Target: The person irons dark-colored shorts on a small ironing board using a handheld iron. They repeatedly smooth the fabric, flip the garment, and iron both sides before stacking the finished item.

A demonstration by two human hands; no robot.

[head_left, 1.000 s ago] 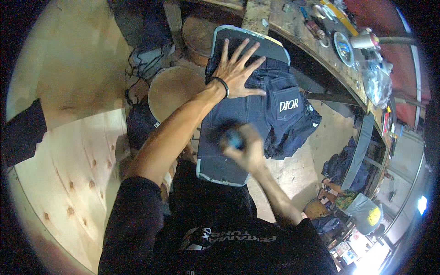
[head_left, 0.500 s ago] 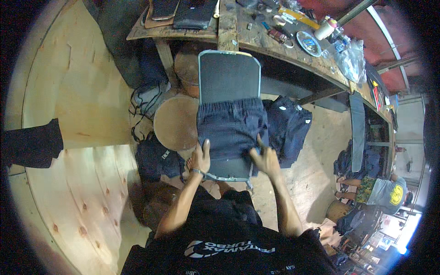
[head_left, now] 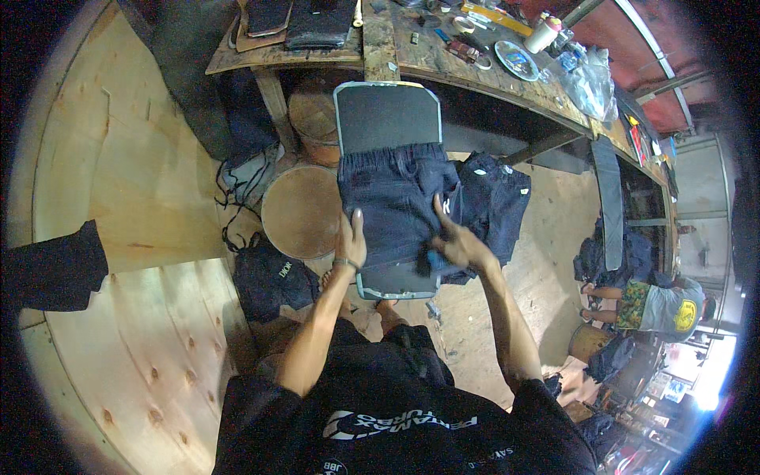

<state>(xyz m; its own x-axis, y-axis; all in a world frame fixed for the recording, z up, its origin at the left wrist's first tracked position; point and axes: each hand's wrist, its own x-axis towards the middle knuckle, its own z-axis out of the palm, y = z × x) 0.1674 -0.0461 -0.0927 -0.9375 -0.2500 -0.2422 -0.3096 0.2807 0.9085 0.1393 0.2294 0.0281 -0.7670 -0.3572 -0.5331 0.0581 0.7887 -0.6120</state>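
Along the pale-rimmed board (head_left: 388, 115), the navy shorts (head_left: 392, 194) have slid farther ahead, rumpled, waistband (head_left: 384, 157) gathered. They lie between my left hand (head_left: 351, 244), straight-fingered at their edge, and right hand (head_left: 461, 244), half-curled and blurred; I can't tell either's grip. White print (head_left: 446, 206) shows beside the right.

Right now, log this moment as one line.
navy elastic-waist shorts: on dark flat board | left hand: at their left edge | right hand: at their right edge, blurred | wooden workbench: beyond

Wooden bench (head_left: 427, 59) bears a round dish (head_left: 516, 61), with a clear plastic bag (head_left: 592, 93) near it. Far right: grey-shirted person (head_left: 659, 307) visible.
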